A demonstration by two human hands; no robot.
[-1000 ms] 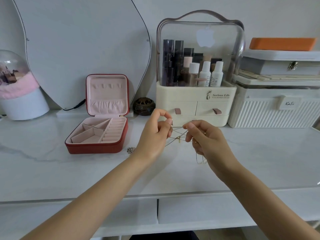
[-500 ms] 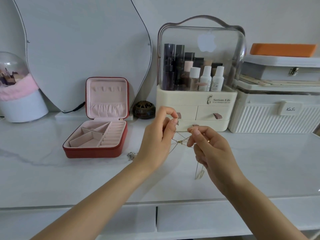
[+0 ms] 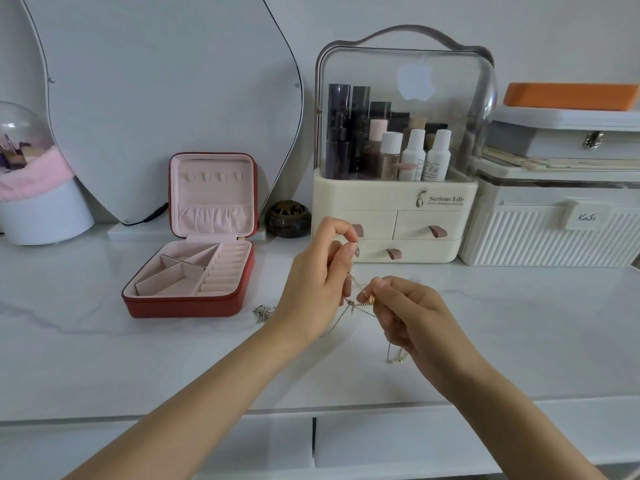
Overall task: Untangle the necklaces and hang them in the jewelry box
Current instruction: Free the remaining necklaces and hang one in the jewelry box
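Thin tangled necklaces (image 3: 356, 304) hang between both hands above the white marble table (image 3: 138, 358). My left hand (image 3: 315, 282) pinches a chain end high between thumb and forefinger. Just to the right and lower, my right hand (image 3: 412, 317) pinches the chains at a small gold piece, and a loop with a pendant (image 3: 394, 356) dangles below it. Another silver chain (image 3: 263, 312) lies on the table behind my left wrist. The red jewelry box (image 3: 194, 271) stands open at the left, its pink lid upright with hooks and a pocket.
A curved mirror (image 3: 156, 98) leans behind the jewelry box. A cream cosmetics organiser (image 3: 398, 216) with drawers stands right behind my hands, a dark round jar (image 3: 287, 219) beside it. White storage boxes (image 3: 554, 230) stand at the right, and a domed pink holder (image 3: 31, 188) at far left.
My left hand has lifted its chain end higher while my right hand has dropped lower and closer to it. The dangling loop hangs lower under my right hand.
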